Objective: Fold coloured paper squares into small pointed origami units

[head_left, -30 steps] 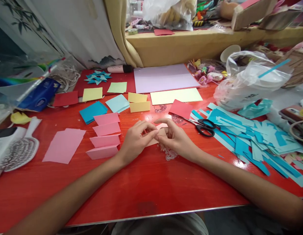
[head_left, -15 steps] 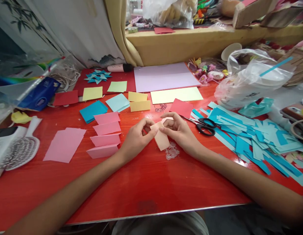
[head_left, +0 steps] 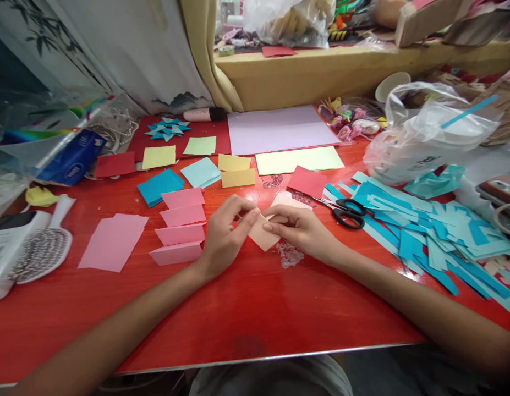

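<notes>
My left hand (head_left: 224, 234) and my right hand (head_left: 301, 228) meet over the middle of the red table (head_left: 255, 319). Both pinch a small pale pink folded paper (head_left: 263, 235) held between them, just above the table top. A second pale pink piece (head_left: 288, 201) lies flat behind my right hand. Left of my left hand lie several folded pink papers (head_left: 181, 225) in a column. Black-handled scissors (head_left: 346, 212) rest just right of my right hand.
A pink sheet (head_left: 112, 242), blue, yellow and red paper squares (head_left: 159, 186), a lilac sheet (head_left: 279, 129) and a pale yellow sheet (head_left: 299, 160) lie behind. Blue paper strips (head_left: 423, 231) and a plastic bag (head_left: 428, 135) fill the right. A hairbrush (head_left: 40, 250) lies far left.
The pink paper was pressed flat under both hands, then lifted and turned upright; now it is tilted sideways between my fingertips. My hands stayed in the same spot.
</notes>
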Demonstrator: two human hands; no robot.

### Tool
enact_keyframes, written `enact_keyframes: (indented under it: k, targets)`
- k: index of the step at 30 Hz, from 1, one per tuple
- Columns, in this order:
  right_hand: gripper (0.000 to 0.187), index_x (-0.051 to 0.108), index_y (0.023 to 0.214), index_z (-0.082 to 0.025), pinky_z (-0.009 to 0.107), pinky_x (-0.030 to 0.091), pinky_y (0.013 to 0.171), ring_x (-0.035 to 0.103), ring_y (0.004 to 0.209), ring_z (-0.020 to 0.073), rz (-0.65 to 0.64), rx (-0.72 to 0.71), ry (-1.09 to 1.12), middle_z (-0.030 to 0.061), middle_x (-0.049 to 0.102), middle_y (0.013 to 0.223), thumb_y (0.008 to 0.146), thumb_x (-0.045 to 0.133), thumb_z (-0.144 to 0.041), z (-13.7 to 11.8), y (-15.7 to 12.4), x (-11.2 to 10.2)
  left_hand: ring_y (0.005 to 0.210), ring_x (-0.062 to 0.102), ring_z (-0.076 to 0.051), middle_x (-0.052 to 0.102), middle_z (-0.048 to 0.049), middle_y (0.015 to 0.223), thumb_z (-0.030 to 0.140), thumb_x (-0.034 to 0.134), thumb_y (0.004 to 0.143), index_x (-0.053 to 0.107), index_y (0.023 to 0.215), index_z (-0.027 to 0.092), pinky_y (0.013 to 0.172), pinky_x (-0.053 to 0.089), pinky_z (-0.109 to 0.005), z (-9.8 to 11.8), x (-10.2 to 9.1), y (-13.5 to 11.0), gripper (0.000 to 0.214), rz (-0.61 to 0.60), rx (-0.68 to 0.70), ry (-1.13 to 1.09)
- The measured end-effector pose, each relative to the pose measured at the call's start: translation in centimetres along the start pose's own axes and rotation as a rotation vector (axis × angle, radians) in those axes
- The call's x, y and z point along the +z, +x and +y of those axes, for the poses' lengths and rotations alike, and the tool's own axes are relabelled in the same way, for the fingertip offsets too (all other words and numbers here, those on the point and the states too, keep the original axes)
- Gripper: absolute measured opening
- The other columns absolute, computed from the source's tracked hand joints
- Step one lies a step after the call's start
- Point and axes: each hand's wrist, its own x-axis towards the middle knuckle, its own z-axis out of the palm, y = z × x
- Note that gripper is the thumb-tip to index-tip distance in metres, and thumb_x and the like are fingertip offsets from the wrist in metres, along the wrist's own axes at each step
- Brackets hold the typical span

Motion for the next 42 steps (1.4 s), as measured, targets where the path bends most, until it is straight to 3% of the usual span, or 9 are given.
enact_keyframes:
  k: [5,10,17,20,23,30,34,37,42]
  targets:
    - [0.019,0.064,0.077,-0.017,0.025,0.039,0.062,0.054,0.067,0.0132,0.039,-0.032,-0.221,0.0019,0.062,0.073,0.084,0.054,-0.032,0.2,0.5,-0.9,0.067,0.043,-0.010,0.046,0.0018,0.073,0.023,0.046,0.088,0.048,0.074,0.020,0.062,0.037,-0.025,0.0,0.0,-0.4,0.014,0.147,0.073,0.055]
    - [0.019,0.063,0.076,-0.017,0.025,0.037,0.057,0.051,0.057,0.0108,0.210,-0.048,-0.380,0.0011,0.060,0.067,0.085,0.053,-0.030,0.2,0.8,-1.8,0.068,0.046,-0.010,0.050,0.0018,0.073,0.022,0.047,0.088,0.049,0.075,0.020,0.062,0.039,-0.024,-0.1,0.2,-0.4,0.013,0.140,0.108,0.107]
    - [0.021,0.062,0.075,-0.017,0.024,0.036,0.051,0.049,0.049,0.0095,0.327,-0.070,-0.460,-0.0011,0.056,0.054,0.084,0.052,-0.034,0.8,1.3,-3.7,0.067,0.047,-0.013,0.056,0.0007,0.067,0.018,0.052,0.083,0.056,0.070,0.020,0.063,0.039,-0.028,0.5,-0.7,0.2,0.014,0.122,0.240,0.327]
    - [0.020,0.058,0.074,-0.017,0.025,0.039,0.055,0.052,0.054,0.0095,0.397,-0.088,-0.384,0.0022,0.062,0.069,0.085,0.051,-0.033,1.4,1.7,-5.0,0.066,0.046,-0.014,0.058,0.0010,0.067,0.020,0.054,0.082,0.058,0.069,0.021,0.062,0.038,-0.028,1.1,-1.9,0.9,0.014,0.181,0.233,0.345]
    - [0.020,0.055,0.074,-0.018,0.026,0.036,0.053,0.046,0.051,0.0091,0.495,-0.077,-0.359,0.0010,0.057,0.064,0.085,0.049,-0.033,2.0,2.0,-5.8,0.065,0.047,-0.014,0.062,0.0010,0.072,0.026,0.052,0.084,0.061,0.074,0.022,0.061,0.037,-0.029,0.7,-3.2,1.9,0.014,0.207,0.193,0.405]
    - [0.018,0.060,0.077,-0.017,0.028,0.039,0.061,0.055,0.063,0.0134,0.411,-0.055,-0.514,0.0034,0.064,0.071,0.085,0.049,-0.029,2.0,2.0,-5.1,0.079,0.049,-0.024,0.064,-0.0069,0.072,0.025,0.051,0.082,0.066,0.080,0.020,0.066,0.036,-0.034,-2.7,-4.3,3.3,0.015,0.072,0.237,0.824]
    - [0.017,0.060,0.087,-0.018,0.032,0.042,0.069,0.058,0.080,0.0203,0.331,-0.010,-0.738,0.0082,0.065,0.090,0.084,0.049,-0.030,1.8,2.0,-4.6,0.090,0.049,-0.027,0.063,-0.0108,0.092,0.022,0.049,0.083,0.060,0.103,0.017,0.073,0.036,-0.037,-2.3,-3.9,2.8,0.024,0.112,0.324,0.912]
    - [0.027,0.058,0.099,-0.016,0.037,0.042,0.079,0.053,0.098,0.0274,0.277,0.003,-0.888,0.0126,0.061,0.104,0.081,0.055,-0.036,1.7,1.9,-4.1,0.088,0.050,-0.026,0.061,-0.0111,0.094,0.019,0.042,0.086,0.058,0.105,0.015,0.072,0.036,-0.037,-1.2,-3.0,2.0,0.025,0.127,0.407,0.991]
    - [0.038,0.055,0.105,-0.014,0.040,0.041,0.078,0.050,0.098,0.0303,0.227,0.026,-0.974,0.0151,0.058,0.102,0.077,0.059,-0.039,1.8,1.6,-3.5,0.094,0.052,-0.029,0.060,-0.0152,0.102,0.019,0.037,0.088,0.056,0.104,0.010,0.072,0.040,-0.039,-0.3,-0.1,-0.5,0.026,-0.174,0.482,1.040]
